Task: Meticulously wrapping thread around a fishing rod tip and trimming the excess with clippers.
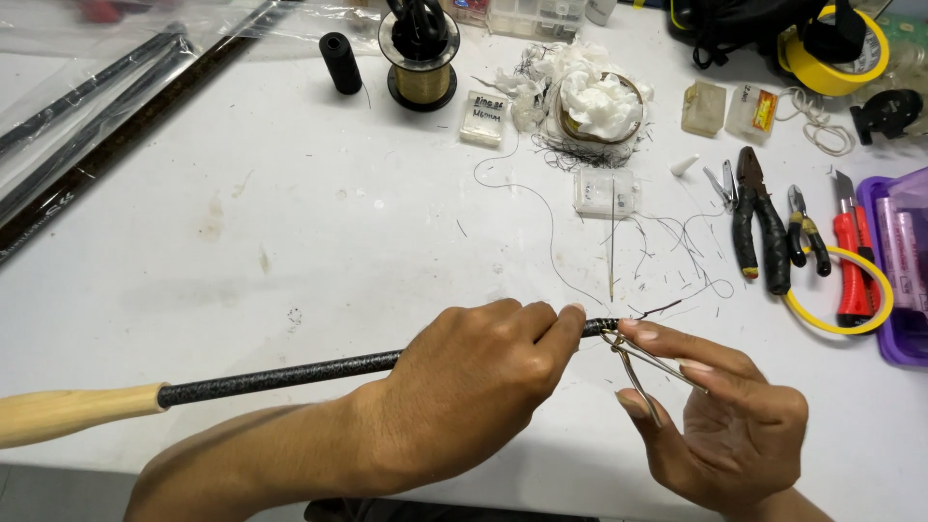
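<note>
Black rod (290, 372) gripped by left hand (464, 387) (fingers closed); right hand (720, 425) pinches metal clippers (643, 372).

Purple tray (909, 280) cut off by right edge. Rod's wooden handle (68, 414) runs off left. Left hand (464, 387) hides rod's (280, 374) middle.

We've got a black speckled rod (290, 372) with a pale wooden handle (72, 413) at 8 o'clock. Gold thread spool (420, 58) and black spool (340, 62) sit at 12. At 3: black-handled pliers (762, 227), red cutter (851, 261), yellow tape ring (839, 290), purple tray (909, 261). The table (290, 232) is white.
</note>
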